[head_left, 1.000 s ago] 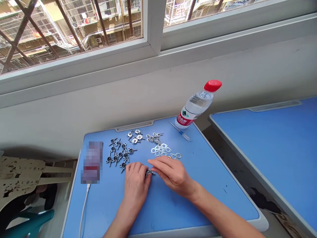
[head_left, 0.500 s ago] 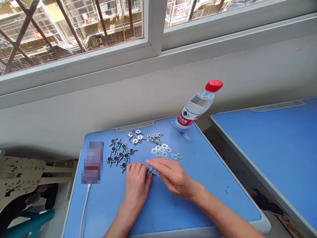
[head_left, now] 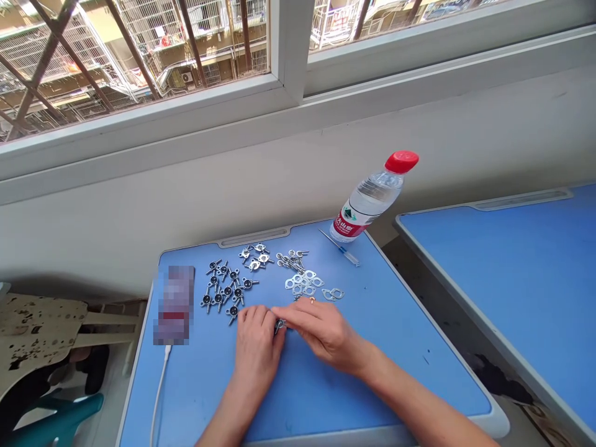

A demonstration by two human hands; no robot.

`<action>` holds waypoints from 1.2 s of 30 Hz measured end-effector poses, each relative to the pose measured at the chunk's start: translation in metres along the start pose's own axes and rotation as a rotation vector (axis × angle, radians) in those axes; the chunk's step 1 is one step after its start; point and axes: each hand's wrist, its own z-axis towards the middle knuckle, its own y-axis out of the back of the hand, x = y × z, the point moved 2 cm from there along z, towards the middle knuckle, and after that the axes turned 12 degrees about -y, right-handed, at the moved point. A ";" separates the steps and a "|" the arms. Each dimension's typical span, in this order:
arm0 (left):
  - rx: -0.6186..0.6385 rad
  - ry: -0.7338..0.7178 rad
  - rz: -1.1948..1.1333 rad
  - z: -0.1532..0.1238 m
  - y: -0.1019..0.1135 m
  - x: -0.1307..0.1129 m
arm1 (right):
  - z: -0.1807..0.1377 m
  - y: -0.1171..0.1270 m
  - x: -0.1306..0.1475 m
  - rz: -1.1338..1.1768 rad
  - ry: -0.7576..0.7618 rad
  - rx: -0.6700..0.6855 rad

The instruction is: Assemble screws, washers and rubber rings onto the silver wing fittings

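My left hand (head_left: 255,338) rests on the blue table, its thumb and fingers closed around a small metal fitting (head_left: 280,325). Most of that piece is covered by fingers. From the right, my right hand (head_left: 326,329) reaches over with its fingertips together at the same fitting; whatever they pinch is hidden. Just beyond my left hand lie several metal fittings with black round centres (head_left: 227,290). Flat silver two-hole plates (head_left: 305,282) lie past my right hand, and small eye-ended metal pins (head_left: 291,259) sit behind them.
More silver fittings (head_left: 256,256) lie near the table's back edge. A water bottle with a red cap (head_left: 367,198) stands at the back right, beside a thin blue-and-clear screwdriver-like tool (head_left: 343,249). A blurred phone-like object (head_left: 174,304) with a white cable (head_left: 159,391) lies left.
My right hand's fingertips have moved slightly left, closing onto the fitting and covering more of it. My left hand stays in place.
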 end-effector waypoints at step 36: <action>0.036 0.005 -0.018 -0.001 0.001 0.002 | 0.003 0.001 0.000 0.045 -0.108 -0.077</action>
